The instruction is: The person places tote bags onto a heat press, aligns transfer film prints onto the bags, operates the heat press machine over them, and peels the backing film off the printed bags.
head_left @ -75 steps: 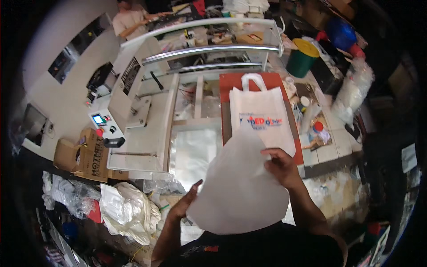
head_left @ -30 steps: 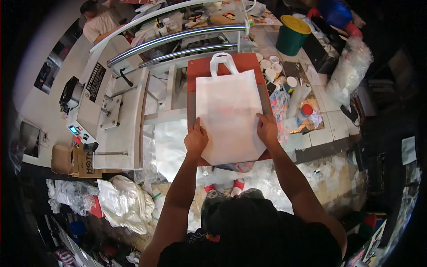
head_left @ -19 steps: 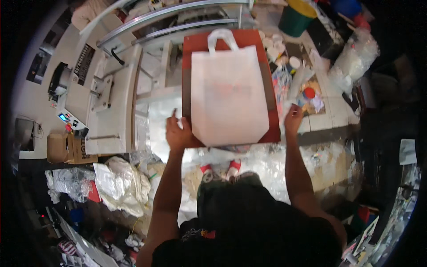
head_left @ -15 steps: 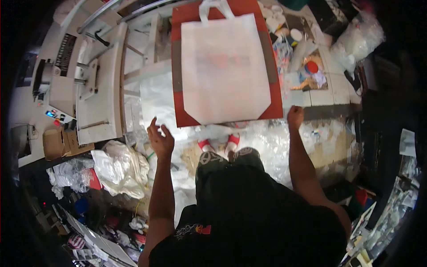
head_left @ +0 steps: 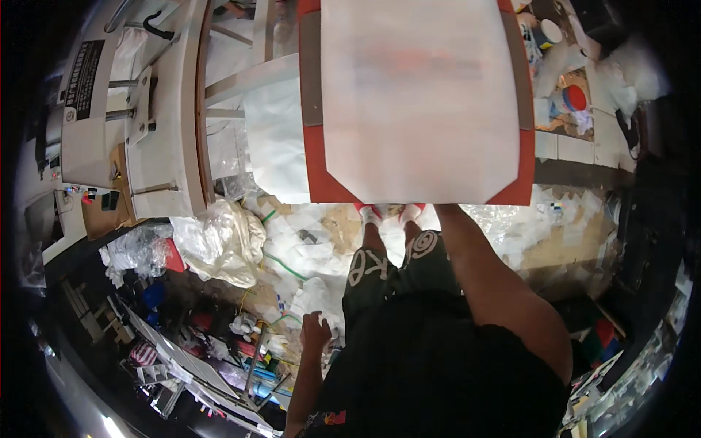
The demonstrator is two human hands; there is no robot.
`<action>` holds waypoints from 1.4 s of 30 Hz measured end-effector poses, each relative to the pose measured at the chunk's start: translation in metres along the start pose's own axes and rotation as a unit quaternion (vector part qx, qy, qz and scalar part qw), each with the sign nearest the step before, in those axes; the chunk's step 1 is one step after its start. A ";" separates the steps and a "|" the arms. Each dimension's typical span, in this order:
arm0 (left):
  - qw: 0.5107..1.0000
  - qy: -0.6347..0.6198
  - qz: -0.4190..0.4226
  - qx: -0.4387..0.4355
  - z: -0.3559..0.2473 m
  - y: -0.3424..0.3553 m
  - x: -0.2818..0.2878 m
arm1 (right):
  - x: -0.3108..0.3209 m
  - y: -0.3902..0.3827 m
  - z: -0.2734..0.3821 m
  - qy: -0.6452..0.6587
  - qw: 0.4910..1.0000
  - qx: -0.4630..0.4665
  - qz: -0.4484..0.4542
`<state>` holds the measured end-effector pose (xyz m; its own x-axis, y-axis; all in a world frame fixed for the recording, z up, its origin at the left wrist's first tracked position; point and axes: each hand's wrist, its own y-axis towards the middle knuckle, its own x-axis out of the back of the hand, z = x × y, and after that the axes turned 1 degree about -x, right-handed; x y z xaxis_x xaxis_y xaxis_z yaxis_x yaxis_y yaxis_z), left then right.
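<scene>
A white flat bag (head_left: 423,139) with a faint reddish print lies spread on a red-brown board (head_left: 316,160), its two near corners cut at a slant. Brown strips run along both sides of the board. Low on the left, beside my shorts, my left hand (head_left: 315,332) hangs away from the board; its fingers are loosely bent and nothing shows in them. My right forearm (head_left: 467,244) reaches forward and disappears under the board's near edge, so my right hand is hidden there.
Left of the board stands a pale machine frame (head_left: 171,109) with metal rods. A crumpled plastic sheet (head_left: 219,244) lies below it. At the right, a tiled counter (head_left: 577,150) carries a red-lidded jar (head_left: 573,98) and clutter. Plastic scraps and green strips litter the floor.
The board and bag appear larger, and the bag's handles have left the view. My left hand has dropped back toward my hip. My right hand has gone from the board's right side to beneath it.
</scene>
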<state>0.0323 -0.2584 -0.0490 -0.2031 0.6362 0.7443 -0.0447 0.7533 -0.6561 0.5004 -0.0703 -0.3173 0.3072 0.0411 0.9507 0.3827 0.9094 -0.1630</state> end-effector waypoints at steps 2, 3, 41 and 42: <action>1.000 0.004 0.004 0.002 0.013 -0.010 0.001 | -0.003 0.002 -0.001 -0.009 1.000 -0.013 0.020; 1.000 0.006 0.008 -0.003 0.018 -0.011 0.001 | -0.004 0.002 -0.001 -0.013 0.999 -0.018 0.027; 0.882 -0.205 -0.304 -0.297 -0.113 0.185 0.125 | 0.381 -0.027 0.079 0.477 0.860 0.104 0.147; 0.886 -0.210 -0.314 -0.269 -0.130 0.185 0.145 | 0.402 -0.008 0.080 0.475 0.870 0.053 0.124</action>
<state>0.1218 -0.0054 -0.0459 -0.6551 0.0314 0.7549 0.1728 0.9789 0.1092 0.5514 -0.0275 0.0874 0.9692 -0.0739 0.2349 0.1355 0.9567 -0.2578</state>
